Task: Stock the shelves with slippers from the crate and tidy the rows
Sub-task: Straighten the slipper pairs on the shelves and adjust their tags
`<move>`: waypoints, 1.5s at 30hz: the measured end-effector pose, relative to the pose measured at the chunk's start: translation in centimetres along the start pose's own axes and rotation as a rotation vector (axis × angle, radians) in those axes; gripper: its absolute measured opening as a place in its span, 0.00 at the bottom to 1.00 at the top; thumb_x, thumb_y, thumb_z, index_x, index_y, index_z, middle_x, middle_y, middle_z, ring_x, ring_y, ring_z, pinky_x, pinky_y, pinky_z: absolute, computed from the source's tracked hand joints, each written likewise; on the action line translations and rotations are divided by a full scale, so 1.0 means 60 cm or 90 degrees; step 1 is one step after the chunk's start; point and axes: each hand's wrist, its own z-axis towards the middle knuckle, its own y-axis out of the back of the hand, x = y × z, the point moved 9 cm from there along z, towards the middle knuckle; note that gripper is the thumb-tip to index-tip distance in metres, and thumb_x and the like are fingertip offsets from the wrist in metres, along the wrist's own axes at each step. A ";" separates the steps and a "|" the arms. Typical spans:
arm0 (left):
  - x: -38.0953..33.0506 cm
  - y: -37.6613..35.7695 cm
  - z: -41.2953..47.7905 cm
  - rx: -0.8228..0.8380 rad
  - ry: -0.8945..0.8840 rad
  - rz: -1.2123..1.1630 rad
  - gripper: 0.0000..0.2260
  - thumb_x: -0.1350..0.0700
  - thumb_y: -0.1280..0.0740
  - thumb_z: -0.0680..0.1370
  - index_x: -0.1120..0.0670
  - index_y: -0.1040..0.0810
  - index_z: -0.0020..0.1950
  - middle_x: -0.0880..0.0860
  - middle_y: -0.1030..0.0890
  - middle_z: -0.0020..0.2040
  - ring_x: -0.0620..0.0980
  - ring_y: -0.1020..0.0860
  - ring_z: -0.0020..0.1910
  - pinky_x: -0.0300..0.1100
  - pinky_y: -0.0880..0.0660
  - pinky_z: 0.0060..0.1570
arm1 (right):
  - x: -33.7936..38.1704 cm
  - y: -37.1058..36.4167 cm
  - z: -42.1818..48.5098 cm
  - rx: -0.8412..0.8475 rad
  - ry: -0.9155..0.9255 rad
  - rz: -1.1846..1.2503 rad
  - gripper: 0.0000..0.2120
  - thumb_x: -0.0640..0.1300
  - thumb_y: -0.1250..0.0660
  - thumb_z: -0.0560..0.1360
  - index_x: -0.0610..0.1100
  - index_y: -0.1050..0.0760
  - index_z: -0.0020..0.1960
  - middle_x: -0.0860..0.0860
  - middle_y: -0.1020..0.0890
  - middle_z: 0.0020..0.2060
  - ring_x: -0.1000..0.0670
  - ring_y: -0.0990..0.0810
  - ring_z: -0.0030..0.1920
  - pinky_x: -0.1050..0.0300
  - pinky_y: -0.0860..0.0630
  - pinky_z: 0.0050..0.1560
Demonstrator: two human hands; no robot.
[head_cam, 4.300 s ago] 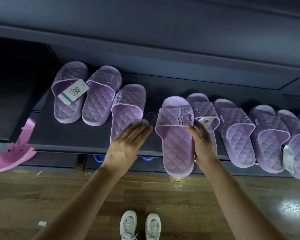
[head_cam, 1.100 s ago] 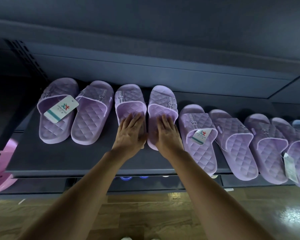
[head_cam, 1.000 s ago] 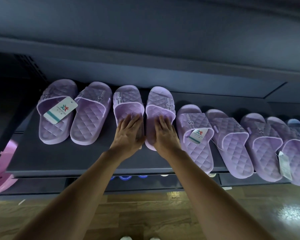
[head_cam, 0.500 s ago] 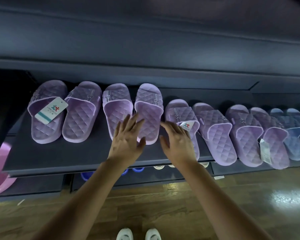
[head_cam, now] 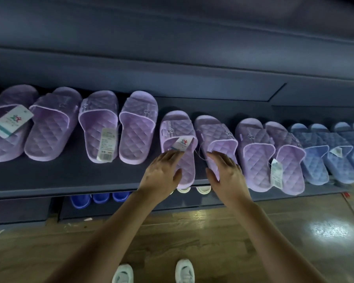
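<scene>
Progress: about midway along this shelf (head_cam: 49, 176), my call. The crate is not in view and nothing is being carried, so I read this as the tidying part, not stocking.

Two purple pairs on the left look done. The first pair (head_cam: 51, 123) and second pair (head_cam: 137, 127) sit well back from the front edge, toes to the rear wall, each side by side. The first pair tilts a bit, acceptable.

Third pair is the one being worked. My left hand (head_cam: 161, 175) lies flat on the heel end of the left slipper (head_cam: 178, 127), fingers straight, thumb spread out, fingertips just under the paper tag (head_cam: 183, 143). My right hand (head_cam: 229, 176) rests on the heel end of the right slipper (head_cam: 215, 135), fingers spread and only slightly bent, nothing pinched. Both slippers sit forward, heels near the front edge, toes angled left.

Left to do, judging from the layout: push this pair back level with the two on the left and square it up. Then the fourth pair (head_cam: 258, 154), also forward and skewed, heels at or past the edge. Blue slippers (head_cam: 315, 158) further right run out of frame; can't tell if they need work. The lower shelf (head_cam: 18, 211) shows more footwear, mostly hidden. Can't tell whether stock remains in the crate.
</scene>
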 end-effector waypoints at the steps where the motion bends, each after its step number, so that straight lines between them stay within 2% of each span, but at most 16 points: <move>1: -0.001 -0.011 0.006 0.000 0.011 0.004 0.22 0.62 0.33 0.71 0.61 0.27 0.65 0.59 0.22 0.59 0.60 0.24 0.58 0.51 0.26 0.55 | -0.012 0.000 0.000 -0.001 0.007 0.002 0.18 0.41 0.36 0.70 0.39 0.25 0.59 0.43 0.19 0.54 0.40 0.19 0.51 0.46 0.24 0.50; 7: 0.016 -0.049 0.045 0.018 0.085 0.059 0.28 0.62 0.35 0.75 0.57 0.39 0.74 0.55 0.34 0.72 0.54 0.36 0.71 0.46 0.38 0.70 | -0.070 -0.018 0.006 0.050 0.038 0.041 0.19 0.36 0.31 0.70 0.39 0.26 0.61 0.42 0.21 0.57 0.39 0.21 0.54 0.44 0.24 0.55; 12: 0.025 -0.068 0.074 0.042 0.153 0.162 0.26 0.57 0.41 0.79 0.55 0.45 0.75 0.53 0.40 0.74 0.52 0.41 0.72 0.41 0.46 0.70 | -0.092 -0.032 0.018 0.065 0.053 0.041 0.20 0.42 0.34 0.69 0.37 0.25 0.60 0.40 0.21 0.57 0.37 0.23 0.57 0.42 0.24 0.55; 17: 0.026 -0.063 0.087 -0.047 0.207 0.184 0.21 0.55 0.42 0.80 0.57 0.38 0.72 0.56 0.34 0.70 0.55 0.36 0.69 0.44 0.41 0.66 | -0.102 -0.052 0.023 0.066 0.093 -0.005 0.26 0.49 0.31 0.66 0.36 0.24 0.59 0.38 0.21 0.58 0.36 0.23 0.59 0.40 0.26 0.54; 20: 0.031 -0.057 0.087 -0.054 0.206 0.188 0.20 0.60 0.39 0.79 0.55 0.35 0.71 0.54 0.30 0.68 0.54 0.32 0.66 0.44 0.33 0.61 | -0.110 -0.065 0.025 0.083 0.086 -0.028 0.29 0.55 0.33 0.66 0.37 0.24 0.61 0.39 0.23 0.60 0.36 0.25 0.61 0.40 0.28 0.58; 25: 0.033 -0.052 0.074 -0.025 0.152 0.210 0.23 0.65 0.33 0.74 0.52 0.28 0.67 0.51 0.23 0.61 0.53 0.23 0.56 0.44 0.25 0.47 | -0.112 -0.079 0.020 0.112 0.087 -0.049 0.33 0.61 0.42 0.68 0.38 0.26 0.62 0.40 0.24 0.62 0.36 0.27 0.63 0.35 0.29 0.59; 27: 0.020 -0.036 0.072 -0.068 0.099 0.197 0.19 0.66 0.30 0.70 0.52 0.21 0.59 0.52 0.17 0.47 0.53 0.18 0.40 0.41 0.26 0.32 | -0.113 -0.082 0.019 0.121 0.082 -0.047 0.34 0.61 0.42 0.68 0.38 0.26 0.63 0.39 0.25 0.63 0.36 0.27 0.64 0.34 0.30 0.60; 28: 0.011 -0.028 0.073 -0.088 0.068 0.207 0.16 0.66 0.28 0.68 0.52 0.18 0.52 0.52 0.17 0.36 0.52 0.20 0.29 0.36 0.32 0.25 | -0.114 -0.083 0.019 0.124 0.075 -0.044 0.34 0.61 0.43 0.68 0.38 0.26 0.63 0.39 0.25 0.64 0.36 0.28 0.64 0.34 0.30 0.60; 29: 0.001 -0.017 0.072 -0.104 0.053 0.234 0.11 0.64 0.28 0.66 0.53 0.17 0.45 0.51 0.21 0.28 0.51 0.25 0.21 0.33 0.38 0.22 | -0.115 -0.083 0.019 0.127 0.067 -0.039 0.34 0.61 0.43 0.68 0.38 0.27 0.64 0.39 0.26 0.64 0.36 0.29 0.65 0.34 0.31 0.61; 31: -0.007 -0.004 0.065 -0.140 0.045 0.257 0.03 0.59 0.33 0.69 0.55 0.19 0.37 0.51 0.26 0.22 0.51 0.29 0.16 0.31 0.42 0.22 | -0.116 -0.084 0.021 0.135 0.053 -0.029 0.35 0.62 0.44 0.68 0.39 0.28 0.65 0.40 0.27 0.66 0.37 0.30 0.67 0.35 0.32 0.63; 33: -0.003 -0.011 0.047 -0.118 0.054 0.184 0.12 0.54 0.41 0.74 0.56 0.20 0.38 0.52 0.24 0.25 0.53 0.26 0.20 0.34 0.36 0.22 | -0.119 -0.083 0.020 0.134 0.043 -0.030 0.35 0.61 0.44 0.68 0.39 0.28 0.65 0.40 0.27 0.65 0.37 0.30 0.66 0.35 0.31 0.63; 35: 0.005 -0.005 0.023 -0.136 0.066 0.087 0.13 0.52 0.42 0.75 0.56 0.18 0.42 0.51 0.20 0.30 0.51 0.24 0.25 0.35 0.35 0.25 | -0.117 -0.080 0.017 0.124 0.044 -0.037 0.34 0.60 0.41 0.68 0.39 0.27 0.65 0.40 0.26 0.65 0.37 0.29 0.66 0.34 0.31 0.61; 38: 0.005 0.004 -0.012 -0.152 0.046 0.106 0.14 0.56 0.42 0.74 0.53 0.17 0.50 0.48 0.17 0.39 0.46 0.22 0.34 0.31 0.32 0.31 | -0.122 -0.080 0.007 0.120 0.023 -0.025 0.33 0.57 0.34 0.69 0.40 0.31 0.69 0.41 0.32 0.69 0.37 0.36 0.70 0.36 0.36 0.64; 40: 0.007 -0.009 -0.028 -0.124 0.017 0.131 0.15 0.58 0.43 0.74 0.56 0.18 0.52 0.51 0.16 0.47 0.47 0.19 0.44 0.34 0.24 0.41 | -0.121 -0.078 0.002 0.114 0.022 -0.020 0.34 0.60 0.40 0.70 0.42 0.33 0.70 0.42 0.34 0.71 0.39 0.38 0.72 0.40 0.37 0.66; 42: 0.010 -0.023 -0.037 -0.093 0.018 0.152 0.15 0.55 0.42 0.74 0.58 0.19 0.53 0.54 0.18 0.52 0.51 0.19 0.50 0.43 0.21 0.48 | -0.116 -0.078 -0.001 0.107 0.023 -0.025 0.32 0.59 0.45 0.71 0.42 0.31 0.69 0.42 0.32 0.70 0.39 0.36 0.71 0.41 0.35 0.64; 45: 0.004 -0.028 -0.035 -0.088 0.036 0.160 0.17 0.48 0.42 0.75 0.58 0.20 0.52 0.54 0.20 0.52 0.53 0.22 0.49 0.45 0.24 0.49 | -0.103 -0.076 -0.007 0.080 0.034 -0.031 0.27 0.54 0.45 0.73 0.41 0.28 0.66 0.41 0.28 0.67 0.37 0.30 0.67 0.41 0.29 0.58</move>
